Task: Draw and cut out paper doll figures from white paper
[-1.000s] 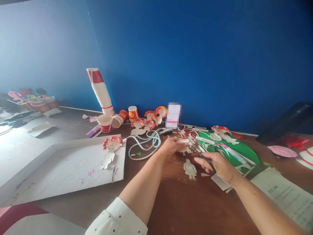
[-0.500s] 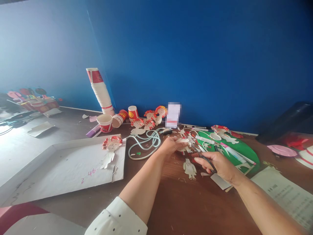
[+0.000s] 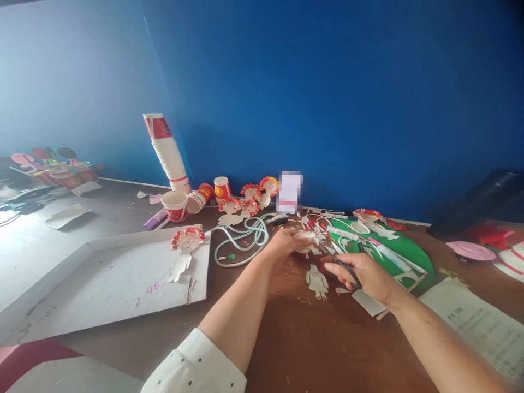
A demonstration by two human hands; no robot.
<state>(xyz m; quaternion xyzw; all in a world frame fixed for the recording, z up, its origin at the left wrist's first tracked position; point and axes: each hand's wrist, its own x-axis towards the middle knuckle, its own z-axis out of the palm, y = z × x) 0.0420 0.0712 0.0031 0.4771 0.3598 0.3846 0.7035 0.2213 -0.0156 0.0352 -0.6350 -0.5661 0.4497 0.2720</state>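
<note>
My left hand (image 3: 287, 243) pinches a small white paper piece (image 3: 305, 238) over the brown table (image 3: 303, 344). In my right hand (image 3: 352, 271) are dark-handled scissors (image 3: 347, 271), their blades pointing up and left and meeting the right side of that paper. Just below the blades, a white paper figure (image 3: 316, 281) lies flat on the table. Red and white scraps (image 3: 315, 224) are strewn behind my hands. A white paper rectangle (image 3: 369, 302) rests under my right wrist.
A white tray (image 3: 110, 284) at the left holds a paper doll (image 3: 186, 245). Behind it lean stacked cups (image 3: 170, 158). A pale cable (image 3: 245, 240) coils beside my left arm. Markers (image 3: 393, 256) lie on a green sheet (image 3: 417, 254) to the right.
My left hand has tilted the paper piece slightly. The scissors remain at its right edge, and both hands keep nearly the same place.
</note>
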